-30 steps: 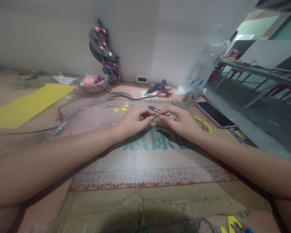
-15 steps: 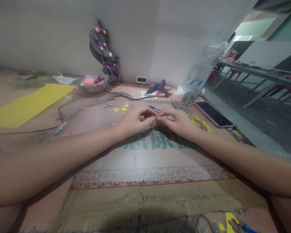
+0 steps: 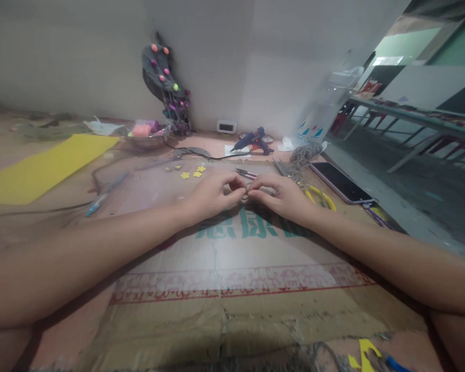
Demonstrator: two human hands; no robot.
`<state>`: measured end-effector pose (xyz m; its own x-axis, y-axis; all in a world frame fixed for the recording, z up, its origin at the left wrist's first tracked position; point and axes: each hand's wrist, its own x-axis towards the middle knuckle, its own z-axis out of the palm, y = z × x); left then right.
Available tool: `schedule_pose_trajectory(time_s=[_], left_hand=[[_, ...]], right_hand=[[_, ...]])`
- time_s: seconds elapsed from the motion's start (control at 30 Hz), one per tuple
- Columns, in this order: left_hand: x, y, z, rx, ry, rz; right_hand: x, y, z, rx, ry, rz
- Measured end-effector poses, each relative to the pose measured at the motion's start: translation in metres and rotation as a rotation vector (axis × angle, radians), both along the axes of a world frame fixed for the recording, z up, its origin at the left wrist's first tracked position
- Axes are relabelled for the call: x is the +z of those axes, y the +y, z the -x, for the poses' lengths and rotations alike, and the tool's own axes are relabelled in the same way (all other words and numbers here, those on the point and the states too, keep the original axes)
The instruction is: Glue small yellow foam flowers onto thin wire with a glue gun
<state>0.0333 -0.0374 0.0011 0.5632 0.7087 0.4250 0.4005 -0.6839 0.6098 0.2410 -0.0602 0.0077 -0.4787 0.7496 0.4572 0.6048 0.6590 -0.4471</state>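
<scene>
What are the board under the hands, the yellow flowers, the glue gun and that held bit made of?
Board: likely cardboard, brown, creased and printed; a pale sheen hints at film or tape.
Flowers: possibly felt or foam, looking matte.
Glue gun: probably hard plastic, smooth and dark blue.
Held bit: too small and covered to tell.

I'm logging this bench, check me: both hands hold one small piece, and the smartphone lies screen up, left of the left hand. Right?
The side is wrong: in the head view, the smartphone lies screen up, right of the right hand. That hand and the left hand hold one small piece.
</scene>
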Motion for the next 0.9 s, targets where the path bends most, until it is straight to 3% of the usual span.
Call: schedule_pose_trajectory(time_s=[0.13,0.33,0.57,0.9], left_hand=[[-0.0007,0.0011,-0.0003,0.011,0.007,0.004],[-0.0001,0.0006,-0.0001,-0.005,0.016,0.003],[0.0014,0.0011,0.0009,0.049,-0.018,0.011],[0.0007,0.0008,-0.0011,-0.048,0.055,0.030]], right_hand=[[0.0006,-0.0003,0.0002,-0.019,0.009,0.014],[0.0032,-0.0015,0.0013,-0.164,0.079,0.093],[0.0029,-0.0015,0.0013,-0.110,0.074,0.111],[0.0053,-0.0022,0.0026,-0.121,0.047,0.088]])
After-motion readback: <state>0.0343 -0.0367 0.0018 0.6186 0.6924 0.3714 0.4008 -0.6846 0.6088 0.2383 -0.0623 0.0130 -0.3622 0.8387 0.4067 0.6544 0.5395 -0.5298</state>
